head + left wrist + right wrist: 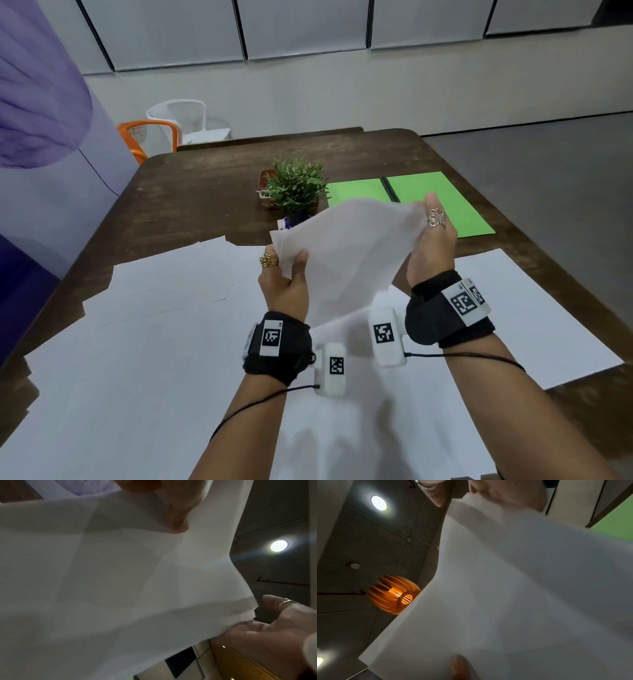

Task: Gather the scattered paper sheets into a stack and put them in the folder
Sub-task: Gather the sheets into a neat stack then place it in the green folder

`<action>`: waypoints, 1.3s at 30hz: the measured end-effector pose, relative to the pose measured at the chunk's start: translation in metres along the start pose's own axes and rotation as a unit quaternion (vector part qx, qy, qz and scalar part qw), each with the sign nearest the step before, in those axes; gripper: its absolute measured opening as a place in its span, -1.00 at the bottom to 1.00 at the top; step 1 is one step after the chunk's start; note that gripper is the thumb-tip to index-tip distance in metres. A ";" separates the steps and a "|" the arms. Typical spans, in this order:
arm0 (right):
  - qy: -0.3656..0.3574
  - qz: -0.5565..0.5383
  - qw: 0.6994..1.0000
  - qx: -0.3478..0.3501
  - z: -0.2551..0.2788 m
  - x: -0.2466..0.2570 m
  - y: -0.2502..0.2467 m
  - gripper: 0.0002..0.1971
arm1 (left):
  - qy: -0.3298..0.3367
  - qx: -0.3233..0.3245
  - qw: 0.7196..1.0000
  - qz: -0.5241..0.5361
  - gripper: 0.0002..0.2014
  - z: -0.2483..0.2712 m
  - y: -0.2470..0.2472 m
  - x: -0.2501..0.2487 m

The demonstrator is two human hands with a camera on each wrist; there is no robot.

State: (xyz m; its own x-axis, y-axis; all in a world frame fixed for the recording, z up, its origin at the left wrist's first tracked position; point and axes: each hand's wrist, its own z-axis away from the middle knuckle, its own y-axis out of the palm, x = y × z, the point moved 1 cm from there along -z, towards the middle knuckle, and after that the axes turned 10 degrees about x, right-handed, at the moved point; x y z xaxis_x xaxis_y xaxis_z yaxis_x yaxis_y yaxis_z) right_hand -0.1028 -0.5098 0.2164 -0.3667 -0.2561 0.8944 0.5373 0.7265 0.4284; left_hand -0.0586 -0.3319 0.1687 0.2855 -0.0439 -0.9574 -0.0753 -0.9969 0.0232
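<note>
The dark wooden table (205, 192) filled the frame, scattered paper sheets (144, 342) covering its lower half and the open green folder (438, 195) lying upper right beside a potted plant (296, 186). At centre a raised stack of sheets (346, 253) sagged, left hand (284, 291) pinching its left edge and right hand (433, 246) gripping its top right corner. Light, floppy, slippery paper, probably best held at opposite edges; no writing was legible, only square coded markers on the wristbands (272, 337).

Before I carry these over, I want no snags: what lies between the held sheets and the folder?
Nothing: in the head view the sheets overlap the open green folder's near edge. The plant stands left of it.
</note>
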 end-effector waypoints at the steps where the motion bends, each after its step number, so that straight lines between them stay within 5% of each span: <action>1: -0.024 -0.010 0.999 0.043 0.000 0.004 0.000 -0.75 | 0.008 -0.006 1.000 0.006 -0.78 -0.001 0.001 -0.005; 5: -0.051 0.104 0.978 0.171 -0.001 -0.002 -0.016 -0.22 | 0.042 -0.015 0.999 0.031 -0.75 -0.005 0.001 -0.019; 11: -0.057 0.231 0.955 0.176 -0.002 -0.009 -0.020 -0.40 | 0.042 -0.009 0.999 0.010 -0.77 -0.002 0.008 -0.021; 16: -0.016 0.190 0.978 0.085 -0.004 -0.019 -0.026 -0.75 | 0.060 -0.029 0.997 -0.045 -0.75 0.002 0.010 -0.010; 19: 0.034 0.192 0.975 0.105 0.007 -0.038 -0.037 -0.79 | 0.050 -0.018 0.994 -0.093 -0.85 0.014 0.012 0.012; 23: 0.103 0.205 0.969 0.095 0.020 -0.068 -0.051 -0.81 | 0.016 0.000 0.989 -0.147 -0.73 0.033 0.012 0.039; 27: 0.068 0.203 0.971 0.111 0.021 -0.067 -0.048 -0.80 | 0.030 -0.012 0.983 -0.178 -0.93 0.032 0.019 0.037; 33: 0.002 0.212 0.971 0.110 0.014 -0.047 -0.043 -0.84 | 0.090 -0.075 0.978 -0.171 -0.81 0.030 0.030 0.012; 39: 0.033 0.218 0.964 0.148 0.023 -0.060 -0.062 -0.69 | 0.051 -0.049 0.985 -0.158 -0.76 0.047 0.031 0.035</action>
State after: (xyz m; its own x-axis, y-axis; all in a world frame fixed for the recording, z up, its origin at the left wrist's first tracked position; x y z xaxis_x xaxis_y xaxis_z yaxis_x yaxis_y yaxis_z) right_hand -0.1320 -0.5249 0.1333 -0.1015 0.0815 0.9915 0.3848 0.9223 -0.0364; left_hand -0.0954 -0.3609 0.1221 0.3743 0.2685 -0.8876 0.1230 -0.9631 -0.2394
